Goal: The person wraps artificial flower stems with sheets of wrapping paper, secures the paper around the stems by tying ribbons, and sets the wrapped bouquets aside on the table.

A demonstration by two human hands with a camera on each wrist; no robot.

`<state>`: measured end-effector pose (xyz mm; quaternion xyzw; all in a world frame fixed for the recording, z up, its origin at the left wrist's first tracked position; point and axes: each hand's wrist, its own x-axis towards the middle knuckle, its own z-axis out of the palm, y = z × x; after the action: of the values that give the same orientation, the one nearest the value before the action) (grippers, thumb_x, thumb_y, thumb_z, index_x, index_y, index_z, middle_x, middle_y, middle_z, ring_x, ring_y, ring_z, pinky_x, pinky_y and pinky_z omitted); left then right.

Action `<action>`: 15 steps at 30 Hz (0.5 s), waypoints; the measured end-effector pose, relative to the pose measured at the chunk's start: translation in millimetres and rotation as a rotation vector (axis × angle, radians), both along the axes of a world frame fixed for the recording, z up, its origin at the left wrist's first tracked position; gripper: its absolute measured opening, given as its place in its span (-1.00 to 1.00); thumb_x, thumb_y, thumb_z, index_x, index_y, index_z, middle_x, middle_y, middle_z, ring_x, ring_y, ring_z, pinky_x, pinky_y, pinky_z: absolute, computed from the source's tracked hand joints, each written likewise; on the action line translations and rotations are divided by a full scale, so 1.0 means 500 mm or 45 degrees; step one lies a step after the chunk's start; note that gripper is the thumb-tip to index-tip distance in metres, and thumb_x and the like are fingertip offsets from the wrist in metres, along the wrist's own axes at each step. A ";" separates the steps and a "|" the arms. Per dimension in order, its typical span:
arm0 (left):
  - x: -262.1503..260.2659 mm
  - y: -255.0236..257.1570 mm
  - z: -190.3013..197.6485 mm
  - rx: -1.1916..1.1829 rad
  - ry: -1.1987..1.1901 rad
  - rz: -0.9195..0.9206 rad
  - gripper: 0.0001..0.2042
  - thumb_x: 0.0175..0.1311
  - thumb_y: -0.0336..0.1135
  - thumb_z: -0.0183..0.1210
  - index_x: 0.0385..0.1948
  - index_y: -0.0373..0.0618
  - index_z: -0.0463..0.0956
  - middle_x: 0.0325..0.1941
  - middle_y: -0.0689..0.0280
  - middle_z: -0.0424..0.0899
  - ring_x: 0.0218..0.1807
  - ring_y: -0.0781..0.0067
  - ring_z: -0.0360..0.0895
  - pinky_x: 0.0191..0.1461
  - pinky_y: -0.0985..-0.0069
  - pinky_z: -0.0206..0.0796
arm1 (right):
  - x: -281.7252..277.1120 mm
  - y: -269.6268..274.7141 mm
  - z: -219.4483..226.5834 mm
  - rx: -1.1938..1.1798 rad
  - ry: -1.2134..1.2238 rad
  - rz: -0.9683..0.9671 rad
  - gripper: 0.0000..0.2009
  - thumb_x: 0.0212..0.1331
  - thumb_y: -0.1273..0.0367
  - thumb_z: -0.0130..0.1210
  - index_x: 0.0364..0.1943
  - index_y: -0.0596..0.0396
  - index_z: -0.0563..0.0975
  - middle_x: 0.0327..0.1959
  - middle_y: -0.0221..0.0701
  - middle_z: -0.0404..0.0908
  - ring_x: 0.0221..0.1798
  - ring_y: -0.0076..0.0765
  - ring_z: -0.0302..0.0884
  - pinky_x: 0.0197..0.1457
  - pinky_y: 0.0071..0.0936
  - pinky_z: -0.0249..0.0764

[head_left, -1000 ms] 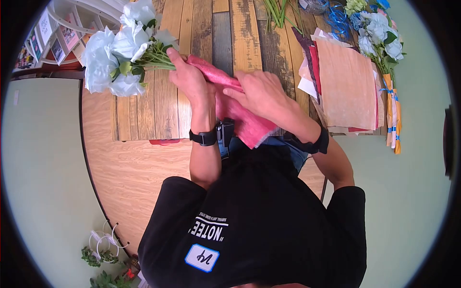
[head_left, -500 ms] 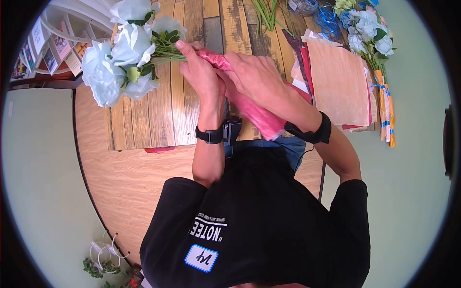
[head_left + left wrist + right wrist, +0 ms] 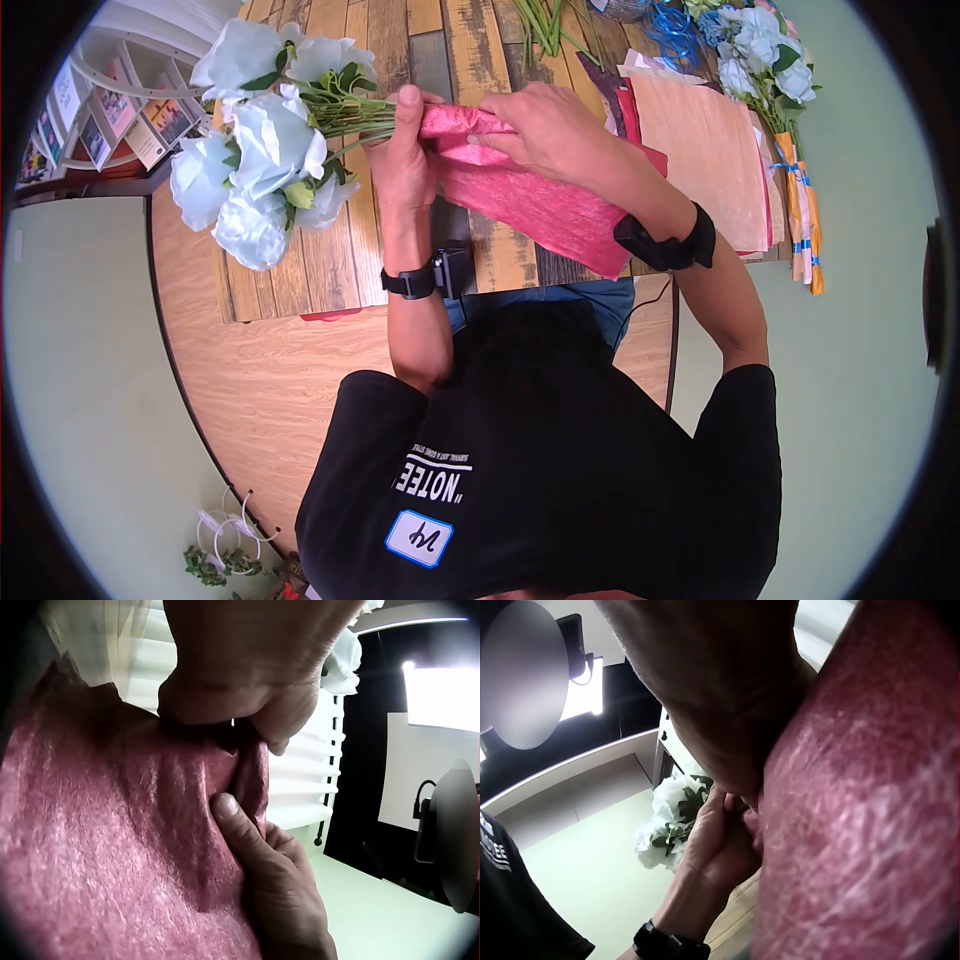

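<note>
A bunch of pale blue artificial flowers (image 3: 275, 145) points left in the head view, its green stems (image 3: 345, 112) gathered in my left hand (image 3: 403, 165). That hand grips the stems together with the edge of a pink wrapping paper sheet (image 3: 540, 205), thumb upright on the near side. My right hand (image 3: 555, 135) pinches the paper's upper folded edge, to the right of the left hand. In the left wrist view the right thumb presses on a pleat in the paper. The lower stem ends are hidden inside the paper, which hangs toward my lap.
Stacked wrapping sheets (image 3: 700, 160) lie on the right of the wooden table (image 3: 300, 260). Beside them is a finished bouquet (image 3: 795, 190) with wrapped handles. Loose green stems (image 3: 540, 25) and curled blue ribbon (image 3: 672, 45) lie at the back. A magazine rack (image 3: 125, 100) stands at left.
The flowers have swung lower and nearer to me. The pink paper's loose part has spread wider and shifted right, while the right hand has moved slightly right along its upper edge.
</note>
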<state>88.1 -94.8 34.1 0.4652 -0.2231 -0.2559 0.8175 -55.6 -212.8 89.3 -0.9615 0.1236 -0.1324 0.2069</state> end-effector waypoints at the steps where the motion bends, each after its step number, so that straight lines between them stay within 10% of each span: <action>1: 0.003 0.004 0.003 0.017 -0.018 -0.098 -0.64 0.36 -0.05 0.31 -0.33 -0.25 0.62 -0.33 0.32 0.66 -0.30 0.55 0.55 -0.14 0.52 0.42 | -0.003 -0.006 0.004 -0.003 0.003 -0.005 -0.70 0.23 0.18 0.21 -0.21 0.17 0.60 -0.36 0.00 0.66 -0.15 0.23 0.64 -0.07 0.10 0.51; 15: 0.024 0.041 -0.010 0.154 -0.007 -0.432 -0.59 0.31 -0.03 0.34 -0.15 -0.27 0.61 -0.21 0.25 0.69 -0.12 0.48 0.61 -0.01 0.51 0.49 | -0.012 0.000 -0.022 0.420 0.158 0.087 -0.38 0.25 -0.14 0.20 -0.42 0.30 0.55 -0.65 -0.07 0.44 -0.53 0.04 0.49 -0.34 -0.10 0.40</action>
<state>100.0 -74.2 28.9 0.4698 -0.2846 -0.4019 0.7327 -61.6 -212.9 78.1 -0.9244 0.1232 -0.0437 0.3583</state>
